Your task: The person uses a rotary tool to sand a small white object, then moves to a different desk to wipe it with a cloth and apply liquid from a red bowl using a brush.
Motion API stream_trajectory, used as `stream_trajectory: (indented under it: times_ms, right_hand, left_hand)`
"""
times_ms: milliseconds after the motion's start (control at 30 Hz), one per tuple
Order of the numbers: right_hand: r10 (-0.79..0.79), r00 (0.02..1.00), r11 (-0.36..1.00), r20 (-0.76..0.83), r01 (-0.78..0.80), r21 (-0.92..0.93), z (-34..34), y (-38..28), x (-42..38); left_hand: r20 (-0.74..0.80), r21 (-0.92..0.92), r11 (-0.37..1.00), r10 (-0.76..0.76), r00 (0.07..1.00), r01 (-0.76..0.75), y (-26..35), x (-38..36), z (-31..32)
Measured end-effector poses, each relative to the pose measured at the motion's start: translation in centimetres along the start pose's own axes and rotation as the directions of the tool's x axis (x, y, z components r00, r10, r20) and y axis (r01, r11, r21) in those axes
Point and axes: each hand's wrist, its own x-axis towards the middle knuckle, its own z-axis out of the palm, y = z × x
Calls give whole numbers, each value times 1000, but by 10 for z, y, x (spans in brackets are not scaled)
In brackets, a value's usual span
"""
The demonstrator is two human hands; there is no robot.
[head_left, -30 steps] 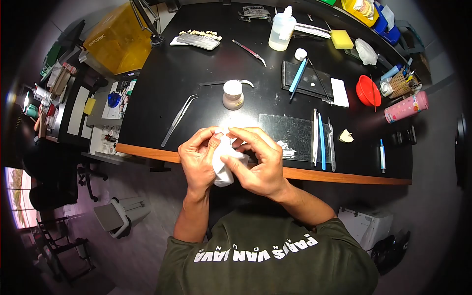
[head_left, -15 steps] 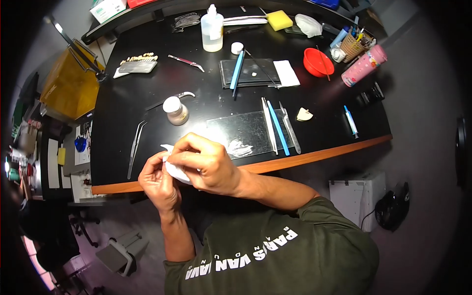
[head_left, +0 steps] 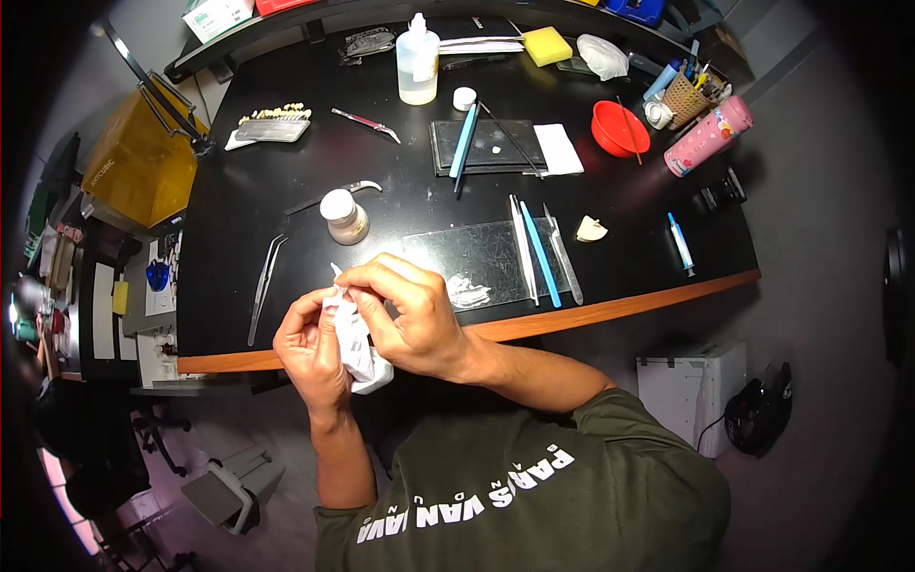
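Both hands meet just off the near edge of the black surface (head_left: 286,205), toward its left end. Left hand (head_left: 310,353) fingers curled, pinching the left side of a crumpled white tissue (head_left: 360,355); right hand (head_left: 410,319) curled over it from the right, thumb and fingertips pinched on the tissue's top. Tissue hangs between the two palms, lower end loose below them; whatever is wrapped inside cannot be told. Just beyond the hands, a small white-lidded jar (head_left: 343,216) stands upright on the surface, long metal tweezers (head_left: 264,286) lie to its left near the left edge. A clear glass slab (head_left: 467,253) lies right of the jar close to the near edge, with a white smear (head_left: 467,289) on its near part. Three thin instruments (head_left: 543,253), one blue, lie side by side across the slab's right end; a small cream wedge (head_left: 591,229) just beyond them. Farther back: clear squeeze bottle (head_left: 416,62), yellow sponge (head_left: 547,44), red bowl (head_left: 620,129), pink bottle (head_left: 707,135) near the far right corner.
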Motion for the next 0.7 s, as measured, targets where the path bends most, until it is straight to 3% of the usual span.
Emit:
stream_trajectory:
  times_ms: [267,500,600,700]
  right_hand:
    - [-47,999,999,25,47,5,-3,0,-3]
    - [-27,999,998,-17,26,-53,0,4,-4]
    - [-24,1000,1000,-12,24,-20,1,4,-5]
    - [-49,999,999,10,49,-17,-4,5,-6]
  left_hand:
    - [17,35,999,-39,999,38,5,0,2]
    - [78,-150,979,-128,989,139,10,5,1]
    - [79,39,996,-85,993,82,12,5,3]
    - [41,-11,994,-110,993,111,10,4,4]
